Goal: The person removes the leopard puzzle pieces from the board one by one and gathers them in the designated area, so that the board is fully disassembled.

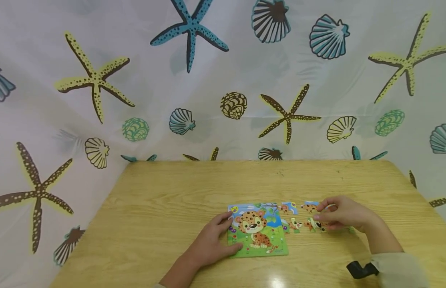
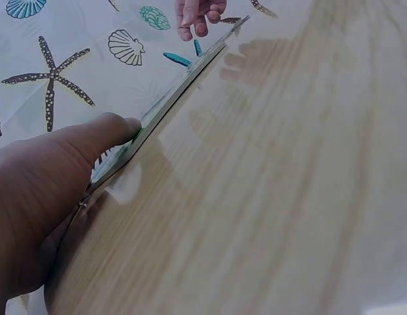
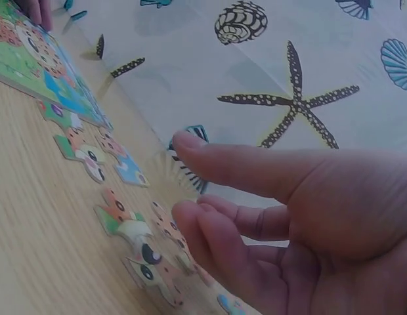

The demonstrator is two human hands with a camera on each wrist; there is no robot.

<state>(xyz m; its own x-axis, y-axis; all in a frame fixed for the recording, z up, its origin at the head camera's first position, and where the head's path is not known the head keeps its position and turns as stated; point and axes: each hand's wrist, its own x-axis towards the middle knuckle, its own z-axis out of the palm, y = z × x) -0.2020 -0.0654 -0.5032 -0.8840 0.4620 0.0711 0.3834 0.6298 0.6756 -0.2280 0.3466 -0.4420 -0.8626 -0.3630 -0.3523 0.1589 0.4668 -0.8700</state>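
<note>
A square puzzle board (image 1: 259,228) with a picture of a spotted cub on grass lies flat on the table. My left hand (image 1: 212,242) rests at its left side; the thumb lies on the front left part and the fingertips touch the upper left edge. In the left wrist view the thumb (image 2: 111,131) presses on the board's edge, while the other fingers are mostly hidden. Right of the board are several loose jigsaw pieces (image 1: 294,225). Over the rightmost pieces (image 3: 148,262) hovers my right hand (image 1: 342,214), thumb and forefinger apart, nothing visible between them.
The wooden table (image 1: 165,200) reaches back to a hanging cloth (image 1: 208,88) printed with starfish and shells. Cloth also closes in the left and right sides. A black strap end (image 1: 361,270) sticks out by the right sleeve.
</note>
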